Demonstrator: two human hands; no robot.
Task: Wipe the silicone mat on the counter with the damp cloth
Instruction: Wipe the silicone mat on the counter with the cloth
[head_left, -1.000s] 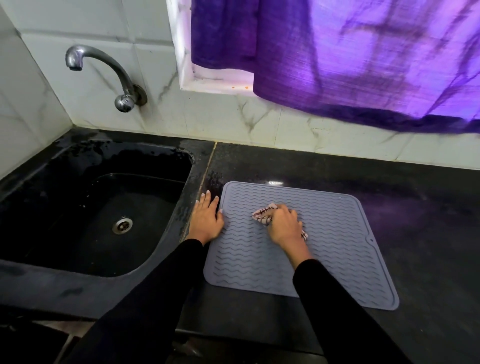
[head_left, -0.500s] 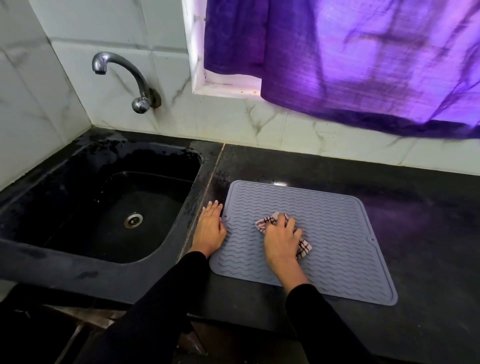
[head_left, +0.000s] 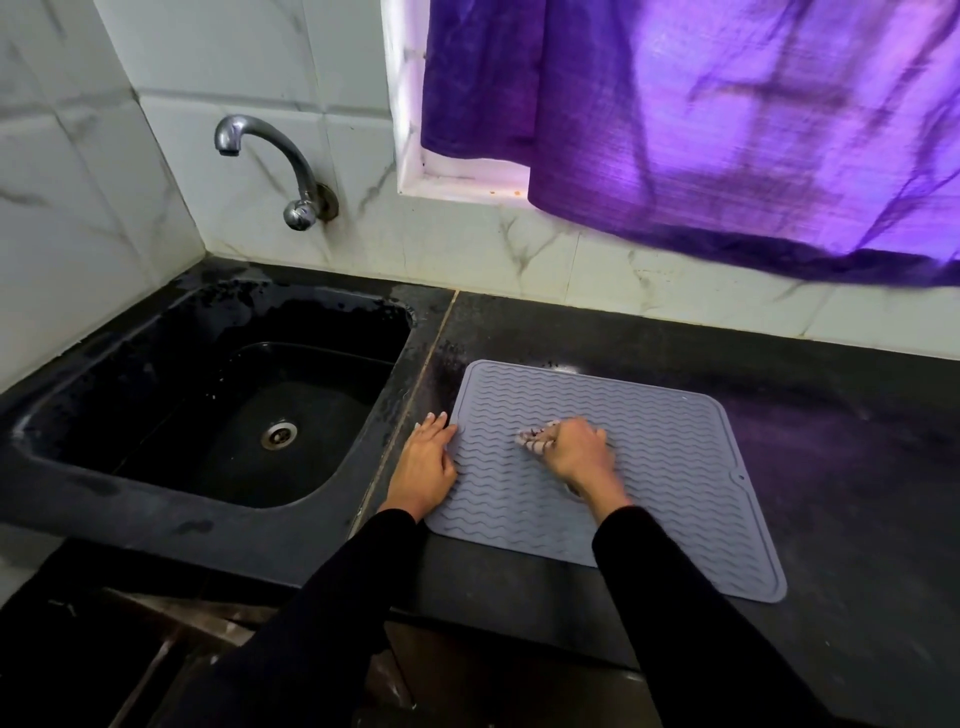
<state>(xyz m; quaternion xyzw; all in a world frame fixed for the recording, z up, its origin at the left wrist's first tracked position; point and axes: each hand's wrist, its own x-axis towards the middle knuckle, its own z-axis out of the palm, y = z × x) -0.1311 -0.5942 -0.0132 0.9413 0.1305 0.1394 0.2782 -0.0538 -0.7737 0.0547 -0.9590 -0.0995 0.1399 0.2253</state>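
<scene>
Nearest on the dark table (head_left: 857, 467), the grey silicone mat (head_left: 675, 467) lies just right of the sink (head_left: 218, 405), and the left hand (head_left: 423, 467) rests flat on the mat's left edge, fingers straight and together, pinning it. Further in, the right hand (head_left: 574, 449) has its fingers curled round the bunched damp cloth (head_left: 535, 440), pressed on the mat left of centre. Wiping looks mid-stroke; next I'd sweep rightward and toward the mat's far edge below the purple curtain (head_left: 727, 130).

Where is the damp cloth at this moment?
In the head view the damp cloth lies on the left half of the silicone mat, bunched under the right hand, right of the sink.
</scene>
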